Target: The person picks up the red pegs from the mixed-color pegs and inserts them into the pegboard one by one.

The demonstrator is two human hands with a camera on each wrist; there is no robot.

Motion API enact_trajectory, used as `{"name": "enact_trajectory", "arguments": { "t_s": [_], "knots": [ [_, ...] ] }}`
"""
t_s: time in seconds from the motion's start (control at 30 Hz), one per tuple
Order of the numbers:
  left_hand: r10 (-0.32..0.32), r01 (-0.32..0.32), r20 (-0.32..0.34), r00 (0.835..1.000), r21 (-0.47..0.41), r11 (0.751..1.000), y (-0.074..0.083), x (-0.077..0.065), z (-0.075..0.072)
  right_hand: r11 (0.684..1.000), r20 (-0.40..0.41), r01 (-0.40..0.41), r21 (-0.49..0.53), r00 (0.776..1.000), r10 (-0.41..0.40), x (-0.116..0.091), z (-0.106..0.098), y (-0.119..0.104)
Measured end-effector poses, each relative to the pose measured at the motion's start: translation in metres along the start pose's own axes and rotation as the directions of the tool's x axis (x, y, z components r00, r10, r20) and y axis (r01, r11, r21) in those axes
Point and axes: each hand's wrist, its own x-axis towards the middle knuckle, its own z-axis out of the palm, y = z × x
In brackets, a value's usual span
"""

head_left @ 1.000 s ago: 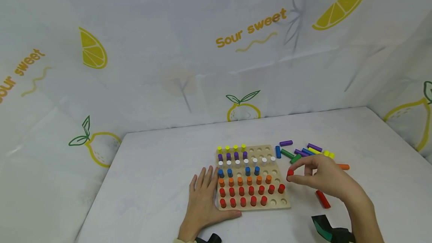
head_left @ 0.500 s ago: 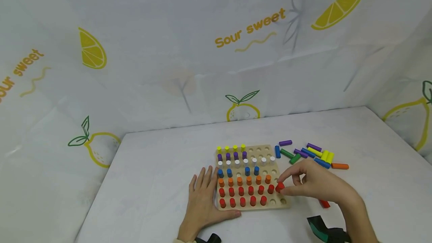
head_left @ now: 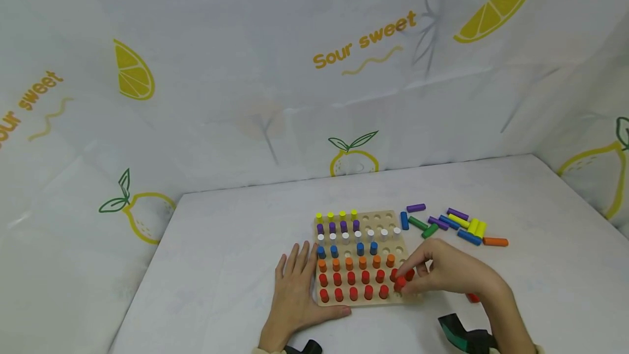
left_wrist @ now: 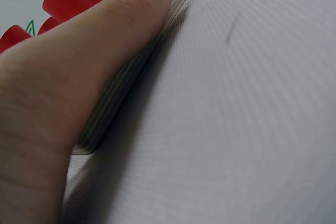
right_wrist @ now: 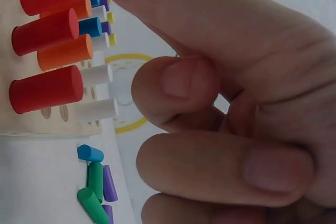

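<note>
A pale wooden pegboard (head_left: 363, 303) lies on the white table, with rows of yellow, purple, white, blue, orange and red pegs standing in its holes. My left hand (head_left: 295, 294) rests at the board's left side, fingers extended, the thumb (left_wrist: 131, 14) lying along its front edge. Between thumb and index finger, my right hand (head_left: 447, 269) pinches a red peg (head_left: 400, 284) over the front row, right of the last standing red peg (head_left: 384, 291) there. The other right-hand fingers (right_wrist: 210, 166) curl inward, seen in the right wrist view. The held peg's lower end is hidden among neighbouring pegs.
Loose purple, blue, green and yellow pegs (head_left: 473, 226) are scattered behind the right hand, with an orange peg (head_left: 495, 242) at their right. A loose red peg (head_left: 473, 298) shows partly beneath the right wrist. Behind the table hangs a lemon-print white cloth (head_left: 275, 97).
My right hand has moved left with the red peg, from beside the board to above its front row. The left hand has stayed in place.
</note>
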Motion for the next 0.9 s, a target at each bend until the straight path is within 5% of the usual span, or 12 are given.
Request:
{"name": "enact_trajectory", "arguments": {
  "t_s": [0.3,0.6,0.9],
  "knots": [
    [-0.026,0.027,0.036,0.999,-0.013,1.0,0.001,0.001,-0.002,0.999,0.045,-0.019,0.038,0.999,0.017,0.005,0.004,0.003],
    [-0.016,0.016,0.028,0.999,-0.001,1.0,0.001,0.001,-0.001,0.988,0.053,-0.133,0.074,0.99,0.129,0.007,0.008,0.004],
    [-0.014,0.015,0.026,1.0,-0.003,1.0,0.001,0.001,-0.001,0.995,0.049,-0.096,0.032,0.994,0.095,0.011,0.01,0.007]
  ]
}}
